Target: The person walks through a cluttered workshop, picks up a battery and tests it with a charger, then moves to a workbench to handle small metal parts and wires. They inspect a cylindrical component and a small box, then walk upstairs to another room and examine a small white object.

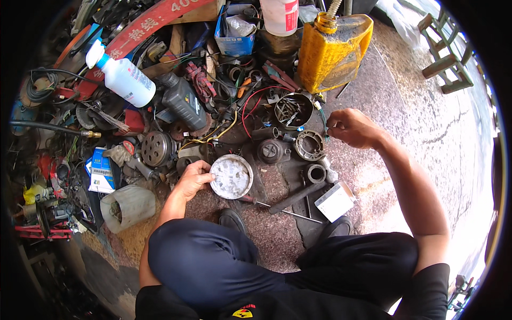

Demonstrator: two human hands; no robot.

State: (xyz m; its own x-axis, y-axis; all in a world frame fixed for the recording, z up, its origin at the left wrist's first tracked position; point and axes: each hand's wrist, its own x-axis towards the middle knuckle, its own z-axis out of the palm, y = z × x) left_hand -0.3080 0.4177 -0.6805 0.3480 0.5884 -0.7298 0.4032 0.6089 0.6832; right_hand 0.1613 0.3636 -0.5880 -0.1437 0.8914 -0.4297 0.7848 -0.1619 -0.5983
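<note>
While the left hand (194, 180) pinches the shallow, round, silvery metal dish (231, 176) by its left rim, seemingly to keep its face upward, left of the dark, rounded metal housing (270, 151), the right hand (356, 128) curls loosely, any grasp too unclear to tell.

- Round dish (231, 177): metal, dull grey, scuffed and smeared.
- Slotted ring (310, 156): bare metal, cast, rough, grimy.
- Jerrycan (332, 57): yellow plastic, glossy, dirt-streaked.
- Spray bottle (128, 81): white plastic, smooth.
- Grey bottle (184, 101): plastic, smooth, low sheen.
- Small box (334, 202): white card, smooth, matt.
- Holed wheel (157, 149): metal, dull sheen.
- Trousers (197, 253): dark cloth, matt, softly creased.
- Ground (273, 226): stone-like, rough, speckled.
</note>
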